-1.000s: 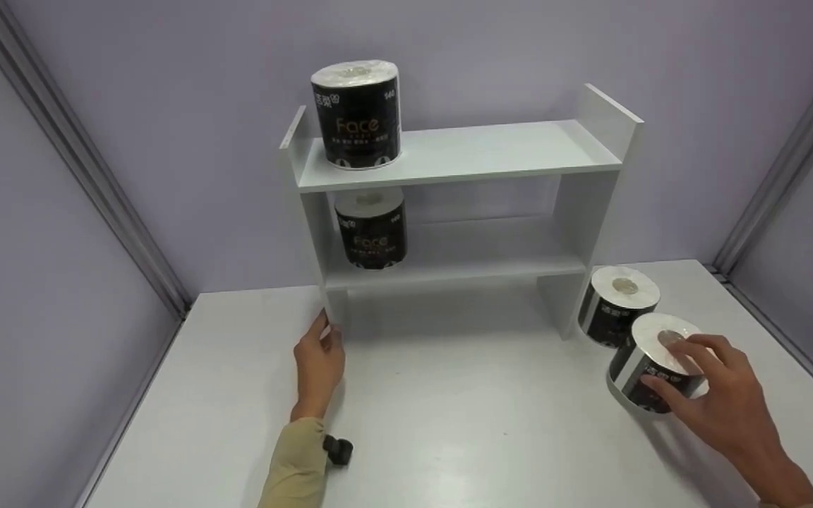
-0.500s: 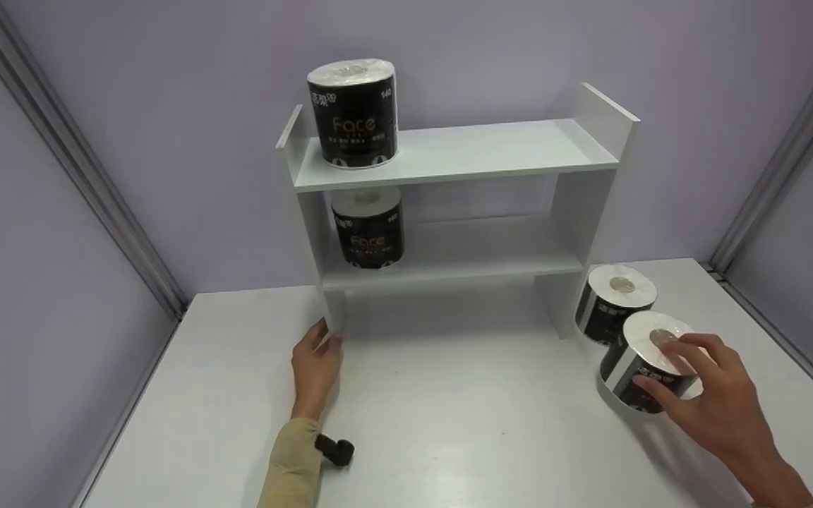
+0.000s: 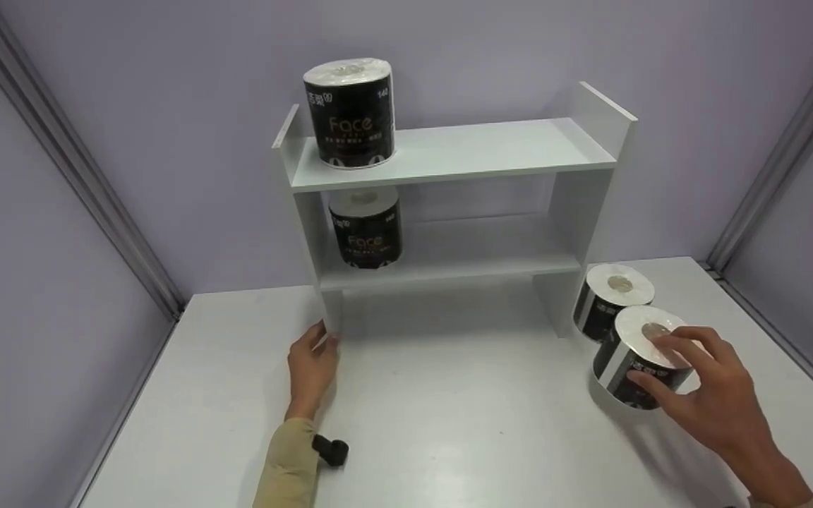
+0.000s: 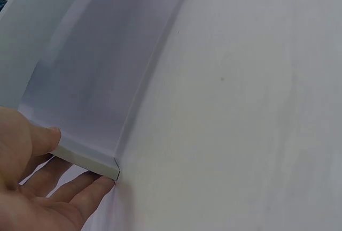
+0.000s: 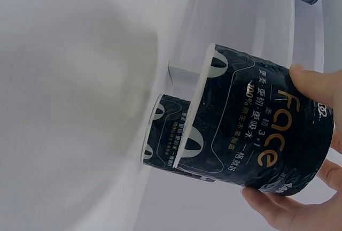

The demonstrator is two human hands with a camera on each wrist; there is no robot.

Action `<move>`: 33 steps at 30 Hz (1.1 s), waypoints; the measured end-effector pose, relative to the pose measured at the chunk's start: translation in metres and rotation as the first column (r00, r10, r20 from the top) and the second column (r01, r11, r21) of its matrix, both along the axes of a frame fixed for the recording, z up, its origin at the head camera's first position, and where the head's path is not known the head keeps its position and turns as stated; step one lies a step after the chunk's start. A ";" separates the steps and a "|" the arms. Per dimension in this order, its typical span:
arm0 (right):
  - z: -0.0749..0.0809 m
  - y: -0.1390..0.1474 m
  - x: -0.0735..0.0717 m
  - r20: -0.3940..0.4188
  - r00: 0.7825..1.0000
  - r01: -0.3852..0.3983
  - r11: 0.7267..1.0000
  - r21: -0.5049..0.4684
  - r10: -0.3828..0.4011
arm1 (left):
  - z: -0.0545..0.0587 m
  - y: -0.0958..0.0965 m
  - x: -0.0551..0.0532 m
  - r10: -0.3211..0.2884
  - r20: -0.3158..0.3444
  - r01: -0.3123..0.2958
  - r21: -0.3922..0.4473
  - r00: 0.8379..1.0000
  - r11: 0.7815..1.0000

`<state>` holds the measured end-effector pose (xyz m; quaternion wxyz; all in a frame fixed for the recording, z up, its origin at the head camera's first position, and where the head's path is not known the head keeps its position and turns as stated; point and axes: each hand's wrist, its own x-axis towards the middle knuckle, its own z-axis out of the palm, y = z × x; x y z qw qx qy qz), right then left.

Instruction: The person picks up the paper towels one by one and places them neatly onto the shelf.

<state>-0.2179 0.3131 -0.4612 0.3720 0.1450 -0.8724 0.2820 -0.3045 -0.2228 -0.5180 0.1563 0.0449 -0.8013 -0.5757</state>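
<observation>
My right hand (image 3: 717,395) grips a toilet paper roll (image 3: 618,370) wrapped in black with gold "Face" lettering. Thumb and fingers lie on opposite sides of its upper end, and in the right wrist view this held roll (image 5: 256,129) tilts with its lower rim clear of the table. Just behind it stands a second roll (image 3: 598,314) of the same kind. At the left, my left hand (image 3: 312,367) pinches the foot of the white shelf's side panel (image 3: 332,310); the left wrist view has the thumb and fingers on either side of the panel edge (image 4: 88,164).
A white two-tier shelf (image 3: 505,148) stands against the back wall. One roll (image 3: 350,123) is upright at the left of its top tier, and another roll (image 3: 368,236) is below on the lower tier. The white table (image 3: 435,423) extends in front.
The held roll has shifted slightly left and up in the head view along with my right hand. My left hand stays at the shelf panel, while the whole view has drifted a little.
</observation>
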 end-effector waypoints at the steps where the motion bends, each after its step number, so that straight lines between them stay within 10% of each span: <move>1: 0.001 -0.001 0.000 0.001 1.000 -0.003 1.000 -0.002 0.003 | 0.000 0.000 0.000 0.001 0.000 -0.001 -0.001 1.000 1.000; 33: 0.020 -0.018 -0.004 -0.061 0.996 -0.058 0.998 0.038 0.060 | -0.001 -0.001 -0.001 0.012 -0.019 -0.012 -0.001 1.000 1.000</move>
